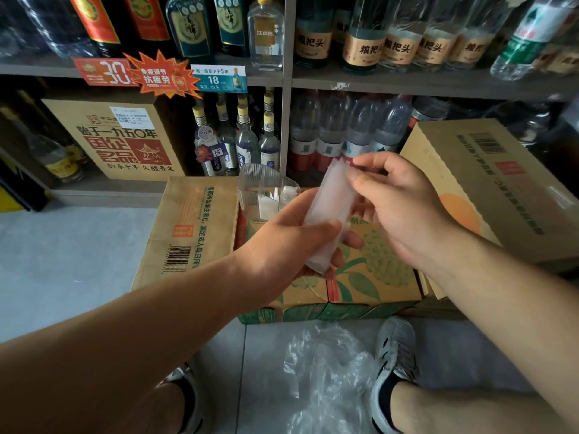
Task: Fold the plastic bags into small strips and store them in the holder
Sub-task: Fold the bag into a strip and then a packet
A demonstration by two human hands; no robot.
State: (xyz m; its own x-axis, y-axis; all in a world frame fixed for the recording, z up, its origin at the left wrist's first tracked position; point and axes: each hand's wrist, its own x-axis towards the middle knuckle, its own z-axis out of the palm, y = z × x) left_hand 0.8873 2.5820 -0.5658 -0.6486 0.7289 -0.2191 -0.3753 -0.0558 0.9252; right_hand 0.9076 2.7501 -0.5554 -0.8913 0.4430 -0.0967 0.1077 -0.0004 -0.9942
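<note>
A white plastic bag folded into a narrow strip (329,208) is held up between both hands over an open carton. My left hand (282,242) grips its lower part, thumb across the front. My right hand (394,202) pinches the strip's upper end with thumb and forefinger. Just behind the left hand stands the holder, a clear ribbed plastic cup (260,189), with several folded white strips upright inside it. A pile of loose clear plastic bags (329,371) lies crumpled on the floor between my feet.
The cup stands on an open cardboard carton (194,227) holding green-printed boxes (376,270). A second carton (488,183) leans at the right. Shelves of bottles (238,136) fill the background. Grey floor tiles (62,261) lie to the left.
</note>
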